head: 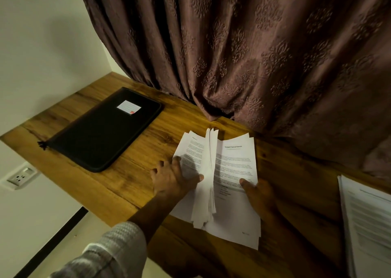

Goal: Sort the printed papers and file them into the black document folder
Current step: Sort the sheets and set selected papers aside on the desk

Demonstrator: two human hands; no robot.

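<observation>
Past a grey sleeve (118,246), the left hand (171,177) is pressed flat on fanned printed papers (232,161), the grip of the right hand (257,193) cannot be told, and loose sheets could be spilled.

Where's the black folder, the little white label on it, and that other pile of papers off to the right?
Black folder (99,136): head view, middle of its cover.
White label (128,107): head view, its centre.
Pile of papers (369,220): head view, top sheet, at the right edge.
</observation>
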